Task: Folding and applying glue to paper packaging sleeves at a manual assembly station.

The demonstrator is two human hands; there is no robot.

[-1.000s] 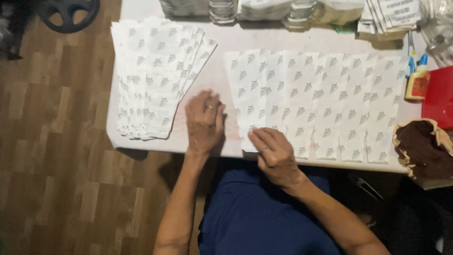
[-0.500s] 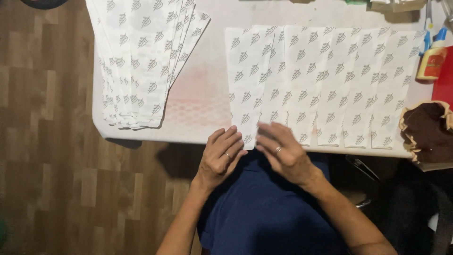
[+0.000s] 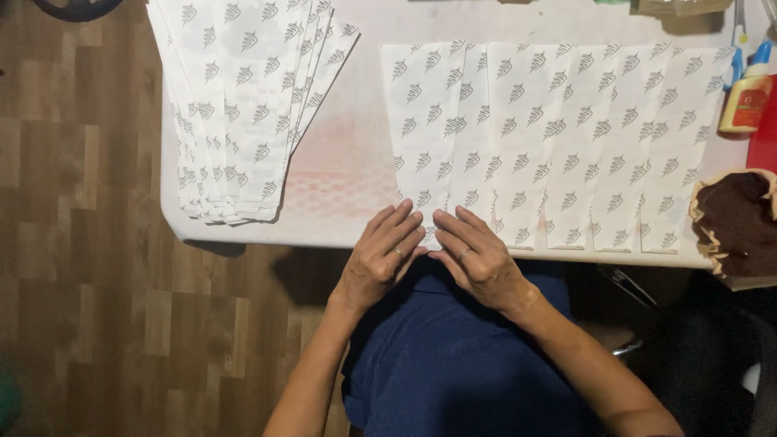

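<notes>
Both hands meet at the near edge of the white bench [image 3: 348,202], over the bottom corner of the leftmost sheet in a row of printed paper sheets [image 3: 558,137] that lie side by side and overlapping, each white with a pattern of small grey leaf marks. The left hand [image 3: 380,259] and the right hand [image 3: 477,259] lie flat and close together, fingers [image 3: 405,222] stretched forward onto the paper; the grip of each is loose and nearly flat, pressing or pinching the lower edge, and whether either has really closed on the corner I cannot tell, since the fingers cover it. The paper looks thin, light and limp: it should bend and crease at a touch, slide easily over its neighbours, and tear if pulled hard. The free bottom edge, which reaches the rim of the bench, seems the sensible place to take hold, with a light pinch at a corner. To the left, well apart, a fanned stack of the same paper [image 3: 243,105] overhangs the bench. At the far right stand a glue bottle [image 3: 746,93] and a brown bag [image 3: 736,222].
</notes>
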